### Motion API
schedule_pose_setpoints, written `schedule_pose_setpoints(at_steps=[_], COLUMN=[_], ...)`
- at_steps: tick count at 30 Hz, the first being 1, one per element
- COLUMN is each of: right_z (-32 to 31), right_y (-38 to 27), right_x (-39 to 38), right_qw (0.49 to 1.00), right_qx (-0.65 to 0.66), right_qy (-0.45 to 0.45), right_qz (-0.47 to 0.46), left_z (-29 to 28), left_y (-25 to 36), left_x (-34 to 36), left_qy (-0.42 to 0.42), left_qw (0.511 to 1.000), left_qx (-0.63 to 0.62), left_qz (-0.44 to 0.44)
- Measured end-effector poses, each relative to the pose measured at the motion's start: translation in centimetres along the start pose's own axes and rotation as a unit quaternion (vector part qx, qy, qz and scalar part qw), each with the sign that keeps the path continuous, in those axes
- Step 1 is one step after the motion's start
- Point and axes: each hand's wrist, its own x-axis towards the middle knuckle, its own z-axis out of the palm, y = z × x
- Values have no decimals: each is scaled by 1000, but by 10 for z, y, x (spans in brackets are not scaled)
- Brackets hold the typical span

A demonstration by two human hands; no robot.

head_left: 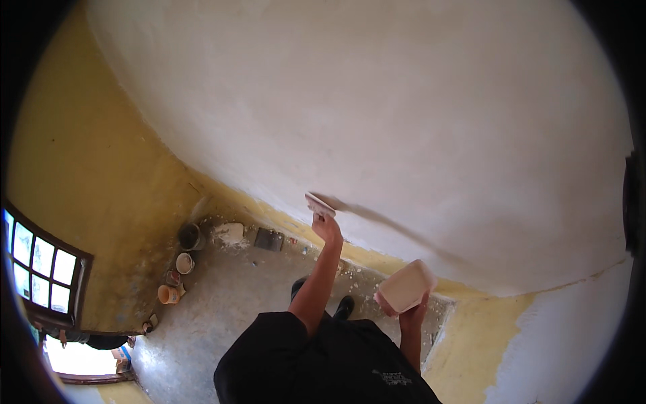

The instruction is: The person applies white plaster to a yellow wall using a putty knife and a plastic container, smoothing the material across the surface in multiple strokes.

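Note:
My left hand [325,225] is closed on a flat, putty-smeared scraper [319,202], held at the large wall [404,108], whose upper part is coated off-white above a yellow strip; a long shadow runs from the scraper. Lower to the right, my right hand [414,311] grips a pale rectangular board or shallow container [405,283], smeared with putty; I cannot make out which it is.
The yellow side wall [101,168] has a window [44,262] and, below it, a bright doorway with a person in dark clothing [101,340]. Buckets [190,236], pots [168,294] and a dark square piece [268,239] lie along the speckled floor [229,283] near the walls.

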Motion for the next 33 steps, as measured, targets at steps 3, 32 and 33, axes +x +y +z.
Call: schedule_pose_setpoints(at_steps=[3,32,33], right_z=[2,-3,-3], right_y=[2,2,2], right_x=[4,13,13], right_qw=[1000,1000,999], right_qx=[7,-24,-27], right_qy=[4,15,15], right_qz=[-1,13,14], left_z=[45,-17,2], left_y=[56,18,18], left_x=[-30,13,6], left_qy=[-67,-40,-4], left_qw=[996,978,973], left_qx=[45,195,228], left_qz=[26,65,34])
